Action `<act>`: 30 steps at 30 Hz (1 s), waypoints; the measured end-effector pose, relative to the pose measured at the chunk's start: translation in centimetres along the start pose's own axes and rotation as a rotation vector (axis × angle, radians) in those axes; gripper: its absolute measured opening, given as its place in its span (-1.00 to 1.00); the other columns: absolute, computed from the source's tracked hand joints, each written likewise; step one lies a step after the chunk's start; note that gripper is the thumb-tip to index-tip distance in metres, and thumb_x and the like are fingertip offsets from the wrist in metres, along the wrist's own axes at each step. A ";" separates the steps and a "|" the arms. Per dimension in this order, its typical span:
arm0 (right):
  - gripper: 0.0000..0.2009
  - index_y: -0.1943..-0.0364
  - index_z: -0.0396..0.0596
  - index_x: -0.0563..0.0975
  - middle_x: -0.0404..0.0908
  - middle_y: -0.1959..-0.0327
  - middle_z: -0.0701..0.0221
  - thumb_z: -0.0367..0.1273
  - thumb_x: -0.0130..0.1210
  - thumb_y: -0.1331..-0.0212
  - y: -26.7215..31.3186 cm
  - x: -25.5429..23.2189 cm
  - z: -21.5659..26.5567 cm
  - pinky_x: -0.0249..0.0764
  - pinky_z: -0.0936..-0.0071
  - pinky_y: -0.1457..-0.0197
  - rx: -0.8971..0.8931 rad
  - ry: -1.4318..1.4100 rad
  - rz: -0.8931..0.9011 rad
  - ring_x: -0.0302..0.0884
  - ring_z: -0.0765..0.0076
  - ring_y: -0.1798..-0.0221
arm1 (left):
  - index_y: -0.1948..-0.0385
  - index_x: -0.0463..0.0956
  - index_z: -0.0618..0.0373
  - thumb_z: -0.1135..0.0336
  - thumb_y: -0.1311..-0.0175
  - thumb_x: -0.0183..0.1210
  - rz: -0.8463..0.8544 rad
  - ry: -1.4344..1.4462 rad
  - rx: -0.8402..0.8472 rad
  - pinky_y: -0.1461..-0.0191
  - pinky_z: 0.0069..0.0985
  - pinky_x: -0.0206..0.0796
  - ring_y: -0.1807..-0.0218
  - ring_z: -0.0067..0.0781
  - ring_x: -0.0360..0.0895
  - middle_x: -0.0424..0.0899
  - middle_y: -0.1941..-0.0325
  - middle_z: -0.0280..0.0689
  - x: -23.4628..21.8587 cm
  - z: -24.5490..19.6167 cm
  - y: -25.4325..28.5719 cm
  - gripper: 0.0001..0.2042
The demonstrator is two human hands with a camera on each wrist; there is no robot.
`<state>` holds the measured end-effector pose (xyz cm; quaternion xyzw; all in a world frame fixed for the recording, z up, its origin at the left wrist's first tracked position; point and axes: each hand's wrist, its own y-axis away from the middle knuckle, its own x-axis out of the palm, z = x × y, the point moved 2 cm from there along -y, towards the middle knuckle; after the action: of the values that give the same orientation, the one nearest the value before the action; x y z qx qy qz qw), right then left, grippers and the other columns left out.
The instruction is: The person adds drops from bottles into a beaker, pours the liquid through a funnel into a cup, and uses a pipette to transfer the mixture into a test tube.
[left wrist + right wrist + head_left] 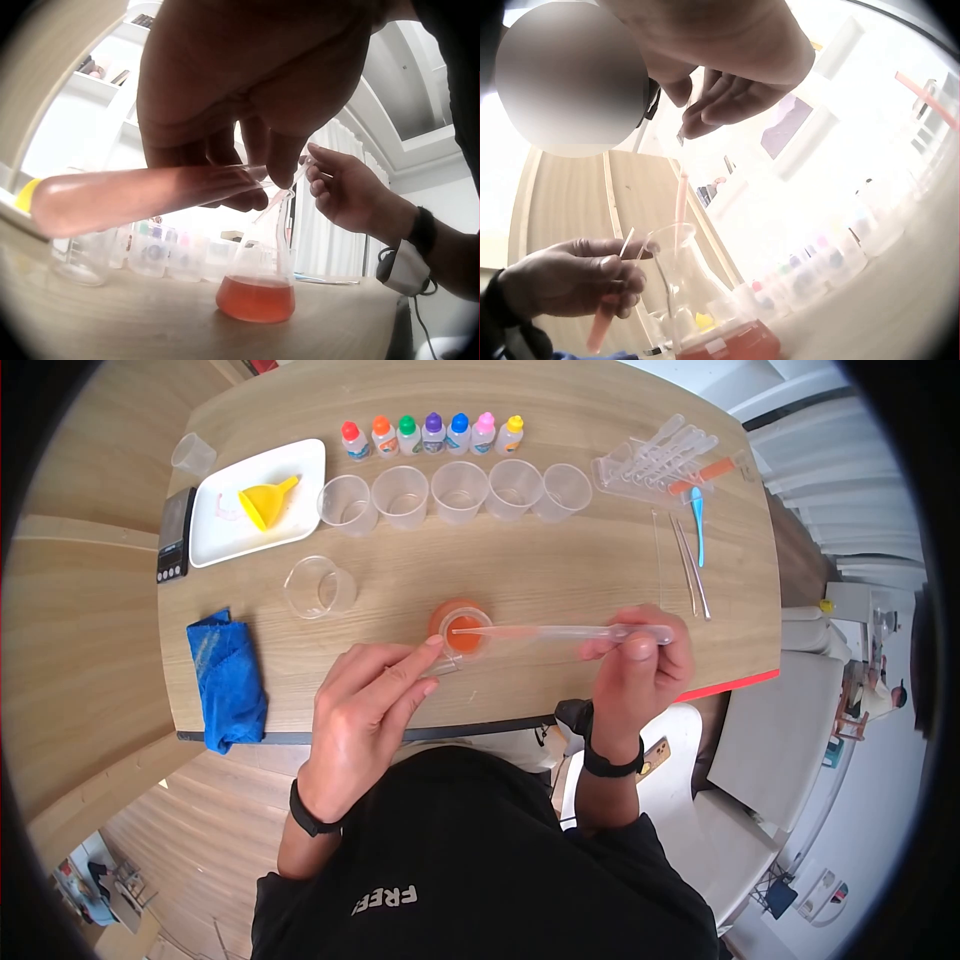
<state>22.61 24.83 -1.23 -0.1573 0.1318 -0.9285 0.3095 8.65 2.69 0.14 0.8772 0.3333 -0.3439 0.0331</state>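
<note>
My left hand [362, 705] grips a glass test tube [135, 196] of pinkish-orange liquid, tilted in the left wrist view and mostly hidden under the hand in the head view. A conical flask [256, 298] holding orange liquid stands on the table just beyond the left fingertips. My right hand [642, 662] pinches the bulb end of a clear plastic dropper [560, 631], with pinkish liquid in its stem. The dropper's thin tip overlaps the flask's mouth in the head view, close to the left fingers.
Behind the flask stand several plastic cups [460, 492] and colour-capped bottles [433, 435]. A beaker [320, 588], blue cloth [228, 680], scale [175, 535] and white tray [215, 540] with a yellow funnel [265, 502] are leftward. Rightward are a test-tube rack [615, 475] and blue spoon [698, 525].
</note>
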 end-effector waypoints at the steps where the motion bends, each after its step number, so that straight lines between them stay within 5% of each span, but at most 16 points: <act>1: -0.74 0.06 -0.30 0.65 0.70 0.38 0.30 -0.31 0.33 -0.47 -0.1 -0.5 -0.3 0.65 0.46 0.29 0.007 -0.033 -0.024 0.71 0.38 0.44 | -0.21 0.75 0.20 0.58 -0.24 0.46 -0.003 0.000 -0.002 0.01 -0.36 0.55 0.09 -0.16 0.69 0.78 0.06 -0.13 0.0 0.0 0.0 -0.56; 11: -0.73 0.11 -0.32 0.64 0.70 0.39 0.27 -0.30 0.33 -0.47 -0.2 -1.1 -0.4 0.61 0.48 0.33 0.044 -0.129 -0.027 0.70 0.41 0.46 | -0.19 0.76 0.19 0.60 -0.24 0.46 -0.040 0.015 -0.020 -0.02 -0.39 0.55 0.06 -0.20 0.70 0.79 0.05 -0.16 0.4 0.2 0.1 -0.57; 17: -0.86 0.17 -0.30 0.67 0.75 0.35 0.24 -0.45 0.35 -0.42 0.0 -0.5 -0.2 0.57 0.51 0.33 -0.036 0.012 0.136 0.73 0.43 0.43 | -0.19 0.77 0.17 0.60 -0.23 0.46 -0.038 0.020 -0.018 -0.02 -0.38 0.55 0.06 -0.20 0.70 0.79 0.05 -0.16 0.3 0.1 0.1 -0.56; 26: -0.79 0.20 -0.33 0.66 0.74 0.34 0.25 -0.39 0.37 -0.42 -0.1 0.1 1.0 0.56 0.53 0.33 0.019 -0.111 0.020 0.73 0.43 0.43 | -0.20 0.76 0.19 0.60 -0.24 0.46 -0.035 0.022 -0.016 -0.01 -0.38 0.55 0.07 -0.20 0.69 0.79 0.06 -0.16 0.2 0.1 0.1 -0.56; 30: -0.81 0.16 -0.29 0.70 0.74 0.38 0.28 -0.40 0.42 -0.35 -0.5 -0.4 1.2 0.56 0.48 0.36 -0.123 -0.004 0.004 0.73 0.42 0.42 | -0.19 0.77 0.18 0.57 -0.24 0.47 -0.049 0.023 0.004 0.01 -0.35 0.53 0.10 -0.18 0.67 0.78 0.08 -0.17 0.2 0.3 0.1 -0.57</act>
<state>23.12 25.27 -0.03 -0.1778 0.1884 -0.9177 0.3013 8.68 2.67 -0.24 0.8727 0.3545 -0.3352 0.0189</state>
